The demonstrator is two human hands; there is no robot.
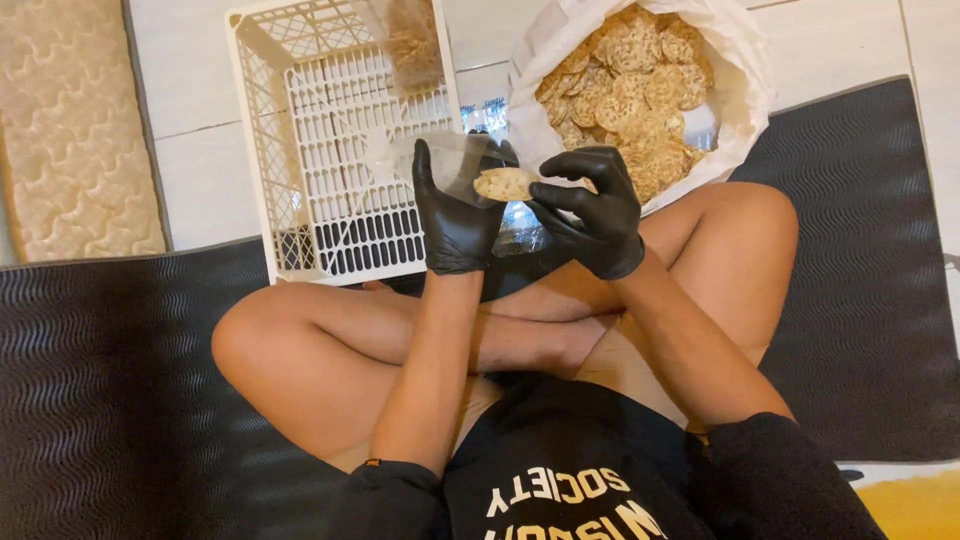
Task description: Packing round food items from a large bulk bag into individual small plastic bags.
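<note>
Both my hands wear black gloves. My left hand (455, 215) holds a small clear plastic bag (440, 155) open in front of me. My right hand (590, 210) pinches a round, seeded tan cracker (505, 183) at the mouth of that bag. Just beyond my hands stands a large white bag (745, 70) filled with several of the same crackers (630, 85). I sit cross-legged on a dark ribbed mat (110, 390).
A white plastic crate (270, 150) lies on the tiled floor to the left of the hands, with one filled clear packet of crackers (412, 45) at its far side. A beige quilted mattress (75, 120) lies at far left.
</note>
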